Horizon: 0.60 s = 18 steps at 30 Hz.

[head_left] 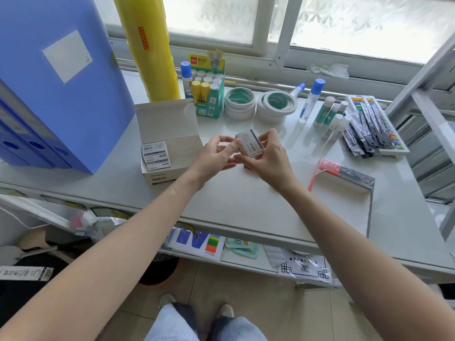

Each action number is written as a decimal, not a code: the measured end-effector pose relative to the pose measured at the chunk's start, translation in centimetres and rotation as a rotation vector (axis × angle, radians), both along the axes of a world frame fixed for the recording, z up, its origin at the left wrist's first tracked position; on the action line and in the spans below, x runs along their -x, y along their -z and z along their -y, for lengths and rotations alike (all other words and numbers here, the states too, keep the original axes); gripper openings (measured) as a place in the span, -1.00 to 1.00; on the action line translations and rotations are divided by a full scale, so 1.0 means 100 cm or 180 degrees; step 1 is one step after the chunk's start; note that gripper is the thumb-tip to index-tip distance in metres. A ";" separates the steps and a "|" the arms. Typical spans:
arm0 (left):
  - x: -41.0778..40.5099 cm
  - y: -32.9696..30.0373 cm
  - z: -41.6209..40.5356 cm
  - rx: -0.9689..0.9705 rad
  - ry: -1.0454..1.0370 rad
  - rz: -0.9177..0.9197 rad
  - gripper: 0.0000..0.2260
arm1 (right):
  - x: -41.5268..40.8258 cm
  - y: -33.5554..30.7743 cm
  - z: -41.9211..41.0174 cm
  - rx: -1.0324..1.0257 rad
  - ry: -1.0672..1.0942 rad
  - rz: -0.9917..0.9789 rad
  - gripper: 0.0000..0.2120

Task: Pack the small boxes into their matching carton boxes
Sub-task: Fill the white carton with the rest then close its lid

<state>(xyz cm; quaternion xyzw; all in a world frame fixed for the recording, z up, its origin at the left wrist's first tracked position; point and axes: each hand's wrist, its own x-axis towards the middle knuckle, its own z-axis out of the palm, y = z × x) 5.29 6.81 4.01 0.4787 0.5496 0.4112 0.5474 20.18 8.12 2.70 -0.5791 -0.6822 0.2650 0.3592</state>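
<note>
A small white box with blue print is held above the middle of the white table. My left hand pinches its left side and my right hand grips its right and lower edge. A little to the left stands an open white carton, its lid flap raised. Several matching small boxes are stacked at its left end; the right part of the carton looks empty.
Blue file boxes stand at the left, with a yellow film roll behind the carton. A glue-stick display box, tape rolls, glue sticks and pin packs line the back. A plastic-wrapped pack lies right.
</note>
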 end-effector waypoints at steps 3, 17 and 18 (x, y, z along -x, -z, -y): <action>-0.004 -0.001 0.000 0.0126 0.0092 0.0226 -0.72 | 0.005 0.001 0.004 0.0001 0.0025 0.0120 -0.43; 0.003 -0.013 -0.021 -0.0087 0.0784 -0.0896 -0.52 | -0.004 -0.014 0.000 -0.0035 -0.0863 0.0305 -0.42; 0.002 -0.011 -0.023 -0.0149 0.0777 -0.0958 -0.55 | -0.004 -0.011 0.000 -0.0032 -0.0762 0.0316 -0.48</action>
